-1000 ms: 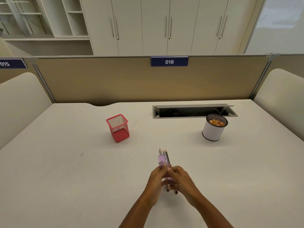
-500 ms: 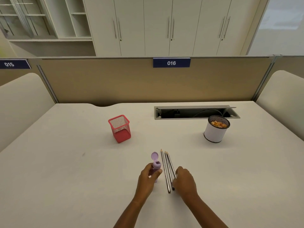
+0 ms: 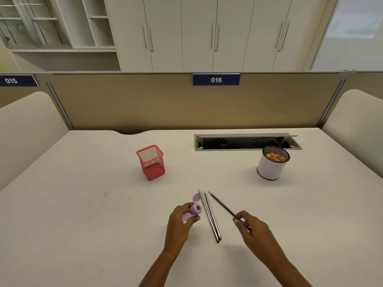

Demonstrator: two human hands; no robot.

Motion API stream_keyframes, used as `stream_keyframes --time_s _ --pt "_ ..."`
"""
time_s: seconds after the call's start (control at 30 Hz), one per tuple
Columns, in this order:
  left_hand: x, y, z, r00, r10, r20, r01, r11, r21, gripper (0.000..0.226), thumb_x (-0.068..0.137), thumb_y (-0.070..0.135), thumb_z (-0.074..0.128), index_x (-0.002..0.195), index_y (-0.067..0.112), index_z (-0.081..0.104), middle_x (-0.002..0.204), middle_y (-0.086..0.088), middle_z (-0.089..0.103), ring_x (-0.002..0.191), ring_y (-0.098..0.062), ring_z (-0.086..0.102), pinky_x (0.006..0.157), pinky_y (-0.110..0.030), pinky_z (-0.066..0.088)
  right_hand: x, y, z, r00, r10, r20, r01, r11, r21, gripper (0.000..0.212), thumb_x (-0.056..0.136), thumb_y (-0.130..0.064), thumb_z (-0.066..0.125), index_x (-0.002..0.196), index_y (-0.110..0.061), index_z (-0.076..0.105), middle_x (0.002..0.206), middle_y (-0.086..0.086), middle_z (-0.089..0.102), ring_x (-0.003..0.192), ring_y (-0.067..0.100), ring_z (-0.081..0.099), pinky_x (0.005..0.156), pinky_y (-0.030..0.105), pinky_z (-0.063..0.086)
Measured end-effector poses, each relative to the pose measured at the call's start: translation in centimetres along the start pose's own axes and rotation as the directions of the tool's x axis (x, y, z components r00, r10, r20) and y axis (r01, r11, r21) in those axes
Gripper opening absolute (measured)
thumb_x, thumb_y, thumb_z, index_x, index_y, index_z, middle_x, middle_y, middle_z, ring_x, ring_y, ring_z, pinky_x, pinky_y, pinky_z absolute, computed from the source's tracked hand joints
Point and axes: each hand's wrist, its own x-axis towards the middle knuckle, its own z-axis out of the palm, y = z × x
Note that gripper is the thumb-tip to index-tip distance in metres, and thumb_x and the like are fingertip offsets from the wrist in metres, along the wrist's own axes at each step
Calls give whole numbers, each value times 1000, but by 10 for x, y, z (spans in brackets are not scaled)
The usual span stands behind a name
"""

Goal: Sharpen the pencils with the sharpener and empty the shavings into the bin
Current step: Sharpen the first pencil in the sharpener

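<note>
Left hand: grips open sharpener.
Right hand: pinches one pencil.
Left: all sharpening, emptying into bin.

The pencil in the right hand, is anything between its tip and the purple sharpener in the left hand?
Partly. The two loose pencils lie on the desk between the held pencil and the sharpener, but flat, so the right hand can likely carry it over them. The sharpener's lid is flipped open.
</note>
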Motion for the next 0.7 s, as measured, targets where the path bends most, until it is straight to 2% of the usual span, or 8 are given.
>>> stream_keyframes --time_s 0.07,0.17,0.27,0.33,0.4,0.47,0.53,0.7 --pt "1 0 -1 1000 19 -3 -19 1000 14 33 77 3 69 96 26 56 92 5 57 87 -8 54 71 -2 40 -8 1 -4 997 -72 -4 72 993 -93 14 94 -31 47 101 -27 59 77 -5 57 69 7 49 63 16 36" --pt "3 1 -1 998 58 -3 -57 998 26 30 76 1 70 95 22 61 91 0 61 87 -14 57 76 -11 42 -14 -2 -6 992 -125 -23 118 970 -214 24 94 -33 45 115 -29 57 79 -10 48 85 10 52 69 16 36" --pt "2 4 -2 991 135 4 -135 989 55 26 75 0 70 91 20 66 90 -1 64 86 -15 60 73 -4 42 -16 -6 -6 986 -165 -33 150 948 -281 28 95 -36 41 121 -36 53 82 -12 42 95 9 52 69 16 37" --pt "1 5 -4 985 170 19 -171 979 108 25 75 1 71 87 23 67 91 -3 67 89 -17 61 78 -10 44 -17 -13 -10 983 -183 -34 159 920 -358 26 92 -33 51 117 -35 58 79 -12 45 89 10 56 61 16 37" --pt "1 5 -6 980 196 39 -199 963 181 19 77 4 70 84 22 68 92 -2 68 91 -20 61 84 -22 46 -16 -15 -13 956 -283 -72 224 868 -443 28 68 -22 81 93 -28 72 62 -8 53 61 13 60 45 15 31" --pt "0 5 -8 964 248 91 -264 914 308 10 80 11 68 86 18 71 91 0 67 90 -16 56 82 -13 39 -13 -16 -17 920 -381 -95 275 798 -536 35 44 -14 93 73 -22 75 49 -4 55 41 16 54 37 17 24" --pt "-1 6 -9 945 283 167 -327 850 413 12 83 19 65 93 21 71 94 1 65 90 -10 50 76 -3 29 -8 -16 -18 888 -449 -97 316 751 -579 37 40 -9 93 69 -20 75 48 -2 56 39 18 52 35 18 29" --pt "0 11 -12 930 273 247 -358 829 430 18 84 21 62 102 19 68 100 1 66 91 -11 52 75 -1 25 -6 -16 -17 839 -539 -72 398 699 -595 36 39 -8 93 68 -18 74 52 -5 60 43 16 55 37 17 39"
